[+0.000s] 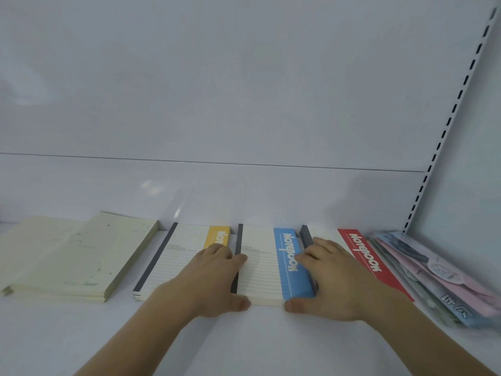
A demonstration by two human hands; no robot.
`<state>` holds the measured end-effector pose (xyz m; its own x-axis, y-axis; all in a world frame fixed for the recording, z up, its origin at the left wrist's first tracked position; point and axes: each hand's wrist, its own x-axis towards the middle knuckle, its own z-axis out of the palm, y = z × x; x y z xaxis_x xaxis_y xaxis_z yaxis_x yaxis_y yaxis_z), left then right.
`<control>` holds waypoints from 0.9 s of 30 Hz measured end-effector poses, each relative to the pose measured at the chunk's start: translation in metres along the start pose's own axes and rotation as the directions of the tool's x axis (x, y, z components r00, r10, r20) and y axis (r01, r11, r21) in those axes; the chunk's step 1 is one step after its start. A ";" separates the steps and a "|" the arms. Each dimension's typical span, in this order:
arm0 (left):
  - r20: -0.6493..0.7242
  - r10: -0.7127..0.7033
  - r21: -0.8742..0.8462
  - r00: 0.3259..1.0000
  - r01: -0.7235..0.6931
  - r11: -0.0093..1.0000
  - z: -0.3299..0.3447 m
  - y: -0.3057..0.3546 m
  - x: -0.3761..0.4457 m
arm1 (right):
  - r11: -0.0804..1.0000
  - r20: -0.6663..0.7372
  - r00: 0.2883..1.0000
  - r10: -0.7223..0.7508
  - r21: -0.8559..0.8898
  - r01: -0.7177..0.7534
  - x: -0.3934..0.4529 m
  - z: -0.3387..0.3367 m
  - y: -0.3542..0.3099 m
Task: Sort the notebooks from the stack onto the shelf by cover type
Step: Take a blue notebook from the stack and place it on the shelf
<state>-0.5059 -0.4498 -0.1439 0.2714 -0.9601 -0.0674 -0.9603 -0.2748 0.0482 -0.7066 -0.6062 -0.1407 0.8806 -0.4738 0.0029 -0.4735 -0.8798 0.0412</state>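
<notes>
Hands, left and right, are clasped around the blue-banded notebook pile on the shelf, whose neighbouring piles, seemingly close, could be nudged askew by sideways squaring.

White back panel w/ slotted upright at right, seam across.
</notes>
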 end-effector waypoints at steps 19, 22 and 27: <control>-0.515 -0.350 -0.092 0.783 0.356 0.930 0.013 -0.056 -0.122 | 0.992 -0.232 0.973 0.002 0.125 0.028 0.001 -0.009 -0.150; -0.532 -0.381 -0.103 0.756 0.389 0.915 0.007 -0.087 -0.163 | 0.992 -0.227 0.973 -0.044 0.107 0.070 0.006 -0.018 -0.202; -0.517 -0.460 -0.105 0.722 0.480 0.871 0.000 -0.161 -0.250 | 0.978 -0.230 0.964 -0.132 0.126 0.164 0.017 -0.028 -0.318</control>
<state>-0.4194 -0.1653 -0.1352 0.6713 -0.5931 0.4445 -0.6992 -0.7058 0.1143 -0.5408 -0.3333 -0.1259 0.9156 -0.3318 0.2273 -0.3209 -0.9433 -0.0847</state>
